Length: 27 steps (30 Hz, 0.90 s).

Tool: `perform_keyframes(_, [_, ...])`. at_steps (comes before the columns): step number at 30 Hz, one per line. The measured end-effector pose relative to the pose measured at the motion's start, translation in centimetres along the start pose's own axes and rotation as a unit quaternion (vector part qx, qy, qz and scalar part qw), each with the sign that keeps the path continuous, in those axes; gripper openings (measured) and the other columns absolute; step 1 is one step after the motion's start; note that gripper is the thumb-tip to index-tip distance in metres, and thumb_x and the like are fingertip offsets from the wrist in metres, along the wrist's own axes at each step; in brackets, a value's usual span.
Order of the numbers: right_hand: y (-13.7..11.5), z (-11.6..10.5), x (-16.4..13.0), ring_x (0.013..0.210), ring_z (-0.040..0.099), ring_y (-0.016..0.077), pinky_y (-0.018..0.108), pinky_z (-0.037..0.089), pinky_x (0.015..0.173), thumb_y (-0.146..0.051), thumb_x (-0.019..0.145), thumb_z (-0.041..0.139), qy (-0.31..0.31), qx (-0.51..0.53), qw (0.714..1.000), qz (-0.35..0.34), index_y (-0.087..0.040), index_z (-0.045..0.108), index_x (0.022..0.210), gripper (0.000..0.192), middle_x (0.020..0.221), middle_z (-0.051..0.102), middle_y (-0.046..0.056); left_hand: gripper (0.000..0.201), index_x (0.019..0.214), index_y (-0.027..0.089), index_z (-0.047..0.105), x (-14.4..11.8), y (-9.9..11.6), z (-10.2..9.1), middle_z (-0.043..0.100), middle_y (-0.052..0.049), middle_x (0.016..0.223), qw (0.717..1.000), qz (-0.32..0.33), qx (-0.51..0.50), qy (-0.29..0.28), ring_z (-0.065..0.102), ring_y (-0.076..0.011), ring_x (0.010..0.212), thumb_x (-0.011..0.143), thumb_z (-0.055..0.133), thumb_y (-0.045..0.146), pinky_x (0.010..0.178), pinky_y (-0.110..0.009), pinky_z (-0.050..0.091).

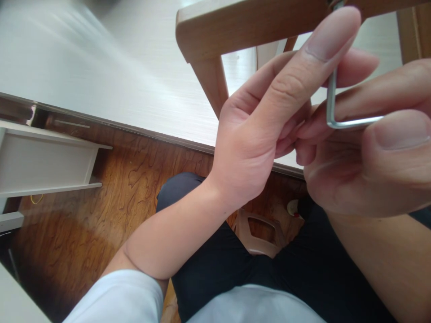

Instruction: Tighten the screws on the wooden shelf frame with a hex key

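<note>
My right hand (367,166) pinches the short arm of a silver L-shaped hex key (332,105) between thumb and fingers. The key's long arm rises toward the underside of a light wooden frame (235,27) at the top of the view. My left hand (269,116) reaches up beside it, its fingers wrapped around the key's upright arm, with the index finger stretched up against the wood. Both hands touch each other at the fingers.
A wooden leg (210,83) slants down from the frame. Below lie a pale floor area (117,72), a dark wood-grain floor (111,188) and a white shelf unit (43,161) at the left. My dark-trousered legs and a brown plastic stool (259,233) are beneath.
</note>
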State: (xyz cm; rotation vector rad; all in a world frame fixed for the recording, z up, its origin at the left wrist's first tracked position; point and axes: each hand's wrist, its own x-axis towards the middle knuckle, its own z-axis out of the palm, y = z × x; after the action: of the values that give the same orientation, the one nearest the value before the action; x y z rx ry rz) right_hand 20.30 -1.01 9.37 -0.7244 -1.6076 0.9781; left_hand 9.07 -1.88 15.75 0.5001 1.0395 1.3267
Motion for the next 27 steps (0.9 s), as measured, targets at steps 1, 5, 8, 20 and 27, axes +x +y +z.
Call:
perform_keyframes(1, [0.0, 0.2, -0.1, 0.097, 0.075, 0.0289, 0.040, 0.067, 0.069, -0.071, 0.096, 0.046, 0.008, 0.001, 1.000, -0.009, -0.023, 0.074, 0.088, 0.056, 0.088, 0.068, 0.009, 0.051, 0.065, 0.023, 0.081, -0.1, -0.1, 0.0, 0.071, 0.000, 0.073, 1.000, 0.006, -0.004, 0.002, 0.071, -0.0185, 0.076, 0.072, 0.076, 0.073, 0.045, -0.016, 0.020])
perform_keyframes(5, [-0.2, 0.2, 0.3, 0.100, 0.076, 0.0292, 0.040, 0.068, 0.069, -0.070, 0.097, 0.046, 0.007, -0.002, 1.000, -0.023, -0.025, 0.072, 0.086, 0.053, 0.082, 0.067, 0.007, 0.050, 0.068, 0.023, 0.082, -0.2, -0.1, 0.1, 0.073, 0.000, 0.079, 1.000, 0.012, 0.007, 0.005, 0.071, -0.0180, 0.074, 0.069, 0.078, 0.073, 0.045, -0.016, 0.022])
perform_keyframes(8, [-0.4, -0.3, 0.8, 0.102, 0.076, 0.0297, 0.041, 0.068, 0.072, -0.070, 0.097, 0.047, -0.042, -0.025, 0.999, 0.009, -0.025, 0.074, 0.086, 0.054, 0.088, 0.071, 0.007, 0.071, 0.059, 0.021, 0.079, -0.2, 0.1, 0.1, 0.072, 0.001, 0.074, 1.000, 0.008, 0.013, 0.011, 0.070, -0.0209, 0.075, 0.084, 0.049, 0.079, 0.048, -0.021, 0.017])
perform_keyframes(20, [-1.4, 3.7, -3.2, 0.099, 0.079, 0.0303, 0.037, 0.067, 0.063, -0.055, 0.099, 0.061, -0.007, -0.083, 0.995, 0.053, -0.027, 0.072, 0.088, 0.032, 0.082, 0.071, 0.004, 0.090, 0.025, 0.020, 0.054, -0.1, 0.9, 1.3, 0.066, 0.000, 0.066, 0.997, 0.028, 0.022, 0.067, 0.067, -0.0280, 0.082, 0.087, 0.010, 0.069, 0.047, -0.026, 0.015])
perform_keyframes(27, [-0.5, 3.2, -2.7, 0.099, 0.079, 0.0299, 0.035, 0.068, 0.063, -0.056, 0.094, 0.069, 0.014, -0.072, 0.997, 0.030, -0.030, 0.073, 0.089, 0.027, 0.082, 0.073, 0.003, 0.093, 0.028, 0.023, 0.058, 3.8, 4.5, -1.1, 0.062, -0.004, 0.058, 0.949, -0.307, -0.062, -0.027, 0.067, -0.0295, 0.075, 0.081, 0.004, 0.077, 0.045, -0.028, 0.015])
